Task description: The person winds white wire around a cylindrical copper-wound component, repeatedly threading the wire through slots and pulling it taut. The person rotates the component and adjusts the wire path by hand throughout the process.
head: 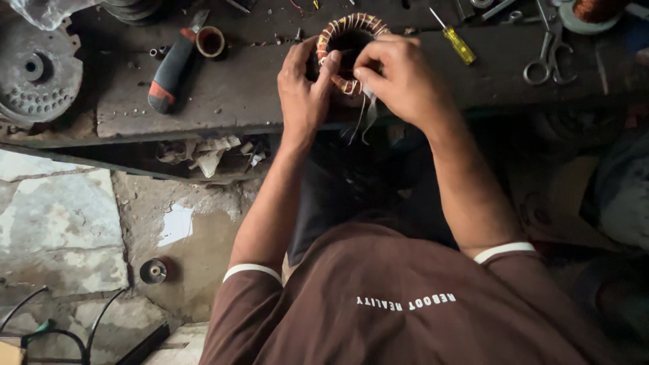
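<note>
Wound stator ring (351, 40) stood on edge at the near edge of the workbench (223, 94), bore facing the person. Left hand (304, 91) clamped its left rim; right hand (399, 78) pinched white strips (368, 111) at its lower rim. Copper coils mostly in; tying looked unfinished. Screwdriver (454, 38) lay right of it.

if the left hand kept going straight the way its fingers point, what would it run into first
Almost at once, the wound stator ring: the left hand points up the bench and its fingertips already touch the ring's near left rim. Past the ring lies only dark, cluttered bench top, though depth there is hard to judge.
</note>
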